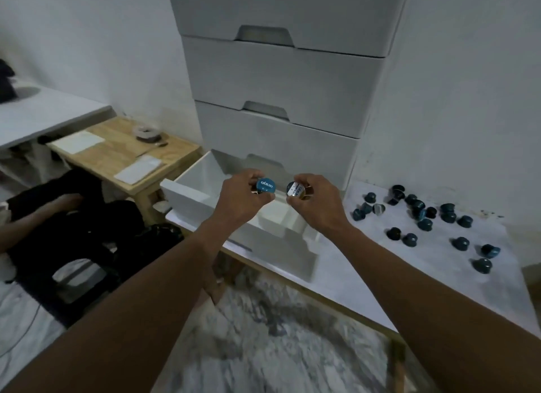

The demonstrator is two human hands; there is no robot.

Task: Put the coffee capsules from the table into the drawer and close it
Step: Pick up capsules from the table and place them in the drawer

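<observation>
My left hand (240, 198) grips a blue-lidded coffee capsule (265, 185). My right hand (314, 204) pinches a second capsule with a white-and-blue lid (295, 189). Both hands hover over the open bottom drawer (190, 188) of a white drawer unit (281, 79); the drawer is pulled out and holds white divider boxes (278, 217). Several dark blue capsules (424, 217) lie scattered on the white table (366, 264) to the right of the drawer.
The three upper drawers of the unit are closed. A low wooden table (123, 155) with papers and a small bowl stands at left. Dark clothing (87, 217) lies on the floor below it. A marble-patterned floor (278, 334) lies under my arms.
</observation>
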